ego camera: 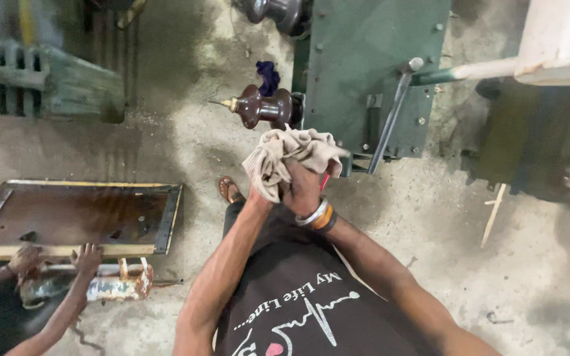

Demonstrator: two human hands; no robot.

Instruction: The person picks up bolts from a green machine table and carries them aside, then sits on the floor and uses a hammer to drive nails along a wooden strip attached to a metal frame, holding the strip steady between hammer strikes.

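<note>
Both my hands are bunched together in front of my chest around a crumpled beige cloth (291, 153). My right hand (303, 191), with bangles on its wrist, grips the cloth from the right. My left hand (257, 196) is mostly hidden under the cloth's left side and seems to hold it too. A thin red object (325, 180) peeks out beside my right hand. Just beyond the cloth, a brown ceramic insulator bushing (264, 107) with a brass tip sticks out sideways from a green metal transformer tank (371, 72).
On the concrete floor at left lies a rusty rectangular metal frame (74, 216). Another person's hands (87, 258) rest on a metal part (110, 286) by it. A grey handle (390, 115) leans on the tank. A white drum (559, 39) stands upper right; my sandalled foot (227, 189) shows below.
</note>
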